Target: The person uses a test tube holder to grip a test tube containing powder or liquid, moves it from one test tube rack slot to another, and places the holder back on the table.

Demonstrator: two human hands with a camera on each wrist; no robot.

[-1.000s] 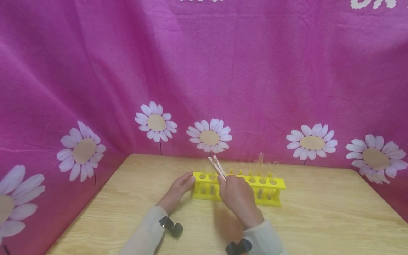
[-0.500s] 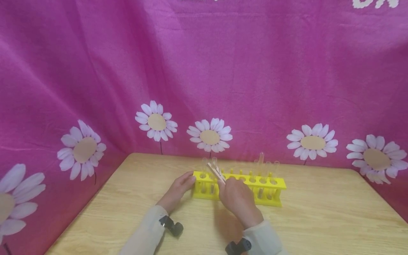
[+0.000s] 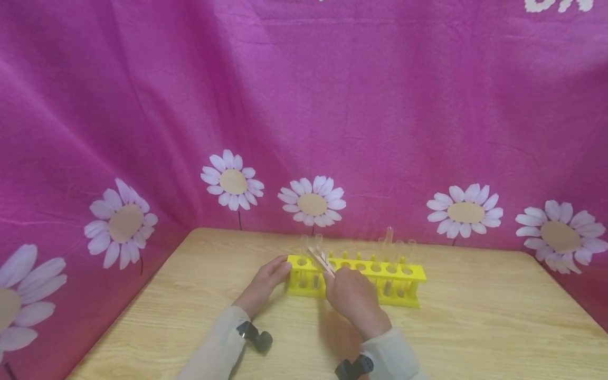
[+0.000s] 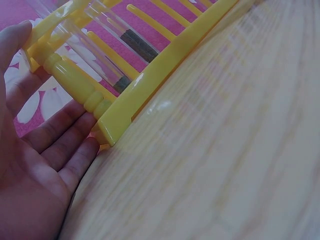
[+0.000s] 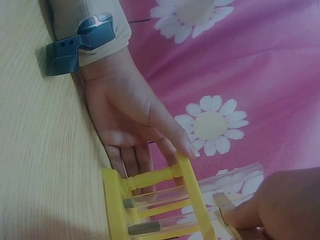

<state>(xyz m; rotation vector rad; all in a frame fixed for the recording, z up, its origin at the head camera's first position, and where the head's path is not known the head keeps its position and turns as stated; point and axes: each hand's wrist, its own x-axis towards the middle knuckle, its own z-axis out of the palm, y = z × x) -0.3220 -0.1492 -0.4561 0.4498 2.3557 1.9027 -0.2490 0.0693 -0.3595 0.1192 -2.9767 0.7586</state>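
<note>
My right hand [image 3: 355, 296] grips a pale wooden clamp [image 3: 323, 262], tip toward ten o'clock.
My left hand [image 3: 264, 281] holds the yellow plastic test-tube rack [image 3: 383, 272] by its nine-o'clock end.

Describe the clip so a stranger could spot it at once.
On the table stands a yellow rack, its left end held by the left hand. Above the rack's left half, the right hand grips the clip, which slants away toward two tubes. Its pale wood sets it apart from the clear, upright tubes and yellow rack.
</note>
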